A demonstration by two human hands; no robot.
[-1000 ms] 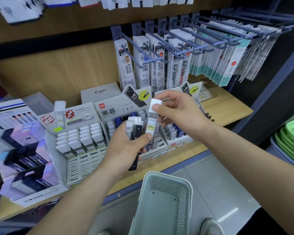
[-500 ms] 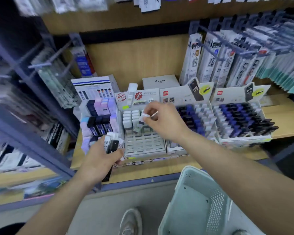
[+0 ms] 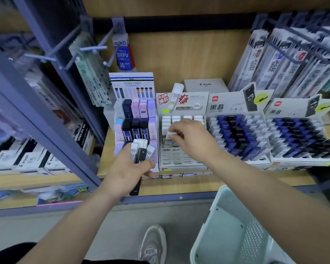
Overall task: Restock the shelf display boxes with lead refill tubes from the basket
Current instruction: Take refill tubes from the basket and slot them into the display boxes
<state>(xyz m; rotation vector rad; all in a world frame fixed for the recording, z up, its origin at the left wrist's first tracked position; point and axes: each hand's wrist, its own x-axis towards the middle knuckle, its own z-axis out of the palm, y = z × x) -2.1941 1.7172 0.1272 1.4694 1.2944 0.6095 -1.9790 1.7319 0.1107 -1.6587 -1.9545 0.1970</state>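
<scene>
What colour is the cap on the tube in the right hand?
White cap, clearest in the head view, pinched by the right hand.

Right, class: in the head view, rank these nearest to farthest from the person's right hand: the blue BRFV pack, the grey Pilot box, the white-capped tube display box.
From the right hand:
1. White-capped tube display box, directly beneath it.
2. Grey Pilot box, behind that display.
3. Blue BRFV pack, hanging back-left.

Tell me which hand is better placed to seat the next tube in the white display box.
Right. The right hand pinches a white-capped tube directly over the white display box. The left hand is full, gripping a bunch of tubes off to that box's left.
</scene>
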